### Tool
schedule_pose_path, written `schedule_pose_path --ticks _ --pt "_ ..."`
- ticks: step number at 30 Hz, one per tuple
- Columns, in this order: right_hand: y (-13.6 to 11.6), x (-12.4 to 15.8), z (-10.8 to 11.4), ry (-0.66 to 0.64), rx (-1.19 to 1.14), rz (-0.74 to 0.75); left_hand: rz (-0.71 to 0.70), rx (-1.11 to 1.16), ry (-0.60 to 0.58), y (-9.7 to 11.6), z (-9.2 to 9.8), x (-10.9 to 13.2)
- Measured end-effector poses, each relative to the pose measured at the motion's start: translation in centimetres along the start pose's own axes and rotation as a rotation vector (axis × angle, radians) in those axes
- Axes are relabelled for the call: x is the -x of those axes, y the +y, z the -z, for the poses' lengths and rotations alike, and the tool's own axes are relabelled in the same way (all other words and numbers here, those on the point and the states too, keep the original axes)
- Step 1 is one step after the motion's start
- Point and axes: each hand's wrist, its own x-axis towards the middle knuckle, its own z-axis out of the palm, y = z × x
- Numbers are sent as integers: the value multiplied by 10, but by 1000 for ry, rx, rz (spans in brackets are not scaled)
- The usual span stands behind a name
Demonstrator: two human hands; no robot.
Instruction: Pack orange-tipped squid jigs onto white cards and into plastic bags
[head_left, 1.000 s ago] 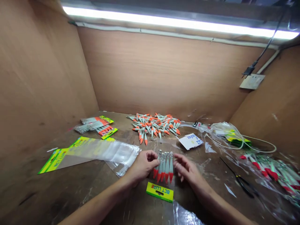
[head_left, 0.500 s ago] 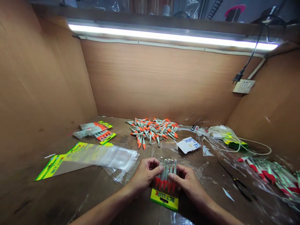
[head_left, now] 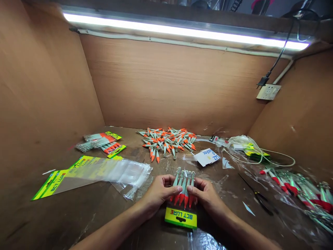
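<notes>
Between both hands is a clear packet of fishing lures [head_left: 184, 191], its yellow-green "BCT LURE" header [head_left: 180, 218] towards me. Several white-and-orange lures lie side by side in it, hooks pointing away. My left hand [head_left: 162, 191] grips the packet's left side, thumb across the front. On the right side, my right hand [head_left: 205, 192] holds it the same way, and the fingers behind are partly hidden. Beyond the hands lies a loose pile of matching lures [head_left: 169, 140]. Flat clear bags with yellow headers [head_left: 104, 170] are fanned out to the left.
Filled lure packets [head_left: 101, 142] are stacked at the back left. A white handwritten card [head_left: 207, 157], black pliers [head_left: 258, 198] and red-tipped lures [head_left: 299, 189] lie to the right, with a white cord [head_left: 279, 163] behind. A black plug [head_left: 263, 81] hangs near the wall socket.
The packet has tilted, so its header faces me more squarely and the hooks show more clearly. Both hands keep their hold. The camera view has shifted slightly.
</notes>
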Motion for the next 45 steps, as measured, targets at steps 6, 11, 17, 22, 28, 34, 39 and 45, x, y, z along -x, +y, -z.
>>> schedule_pose_path --ticks 6,11,17,22,28,34,39,45 --pt "-1 0 1 2 34 -20 33 35 -10 -4 1 0" --pt "-4 -1 3 -8 60 -17 53 35 -42 -3 0 1" --pt "-7 1 3 -32 83 -8 -16 -81 -84 -8 -1 -1" --pt "-11 2 5 -19 214 8 -17 -127 -8 -15 0 -4" --pt "-17 -2 14 36 231 52 -32 -173 -11 -10 -2 -2" --pt "-33 -9 25 87 222 116 -41 -229 -34 -16 -2 0" --pt "-38 -21 24 58 155 113 -116 -262 11 -20 1 -6" --pt "-39 -40 12 89 -75 -39 -92 -148 72 -13 5 -4"
